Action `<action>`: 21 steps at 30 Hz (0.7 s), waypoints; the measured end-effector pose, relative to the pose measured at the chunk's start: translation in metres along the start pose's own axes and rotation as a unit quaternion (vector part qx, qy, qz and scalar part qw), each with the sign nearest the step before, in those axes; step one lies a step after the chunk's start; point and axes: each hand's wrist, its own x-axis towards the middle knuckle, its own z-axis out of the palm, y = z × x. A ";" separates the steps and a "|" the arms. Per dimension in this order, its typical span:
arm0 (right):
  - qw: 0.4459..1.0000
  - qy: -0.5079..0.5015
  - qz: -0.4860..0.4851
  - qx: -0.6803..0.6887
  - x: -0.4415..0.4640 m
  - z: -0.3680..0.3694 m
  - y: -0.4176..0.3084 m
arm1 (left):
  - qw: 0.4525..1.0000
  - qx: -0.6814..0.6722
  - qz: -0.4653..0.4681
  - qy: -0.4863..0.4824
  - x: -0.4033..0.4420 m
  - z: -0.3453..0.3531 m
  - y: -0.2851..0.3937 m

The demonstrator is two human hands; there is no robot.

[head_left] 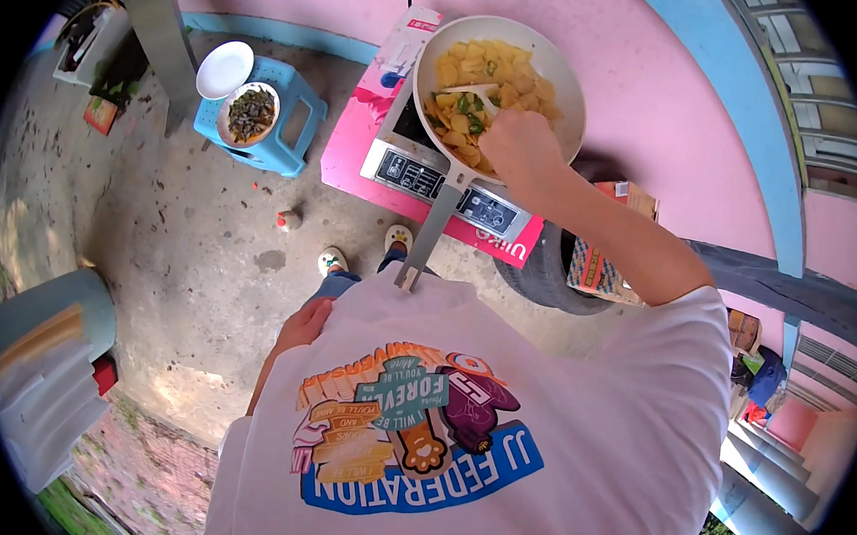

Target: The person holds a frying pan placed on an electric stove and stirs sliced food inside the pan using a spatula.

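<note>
My right hand (522,148) is closed around a white spatula (484,93), its head down among the food. Yellow potato slices (480,65) with pieces of green pepper (472,119) lie in the light-coloured frying pan (570,75). The pan sits on an induction cooker (405,171), its grey handle (433,231) pointing toward my body. Beside my hip, my left hand (305,325) rests against the edge of my white shirt, fingers stretched out and partly hidden. It holds nothing that I can see.
Under the cooker is a pink box (349,155). A blue stool (303,113) at left bears a white plate (225,69) and a bowl (229,123) of dark food. A tire (546,275) and a cardboard carton (600,273) stand at right. A pink wall (644,114) rises behind.
</note>
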 end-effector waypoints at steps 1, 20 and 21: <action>0.999 -0.010 0.032 0.000 0.004 0.002 0.005 | 1.000 0.008 -0.001 0.002 0.001 0.000 -0.001; 0.987 -0.060 0.103 0.105 -0.096 -0.036 0.003 | 0.977 -0.064 0.150 -0.140 0.045 0.075 0.127; 0.988 -0.014 0.103 0.114 -0.087 -0.021 -0.012 | 0.975 -0.087 0.116 -0.168 0.052 0.084 0.133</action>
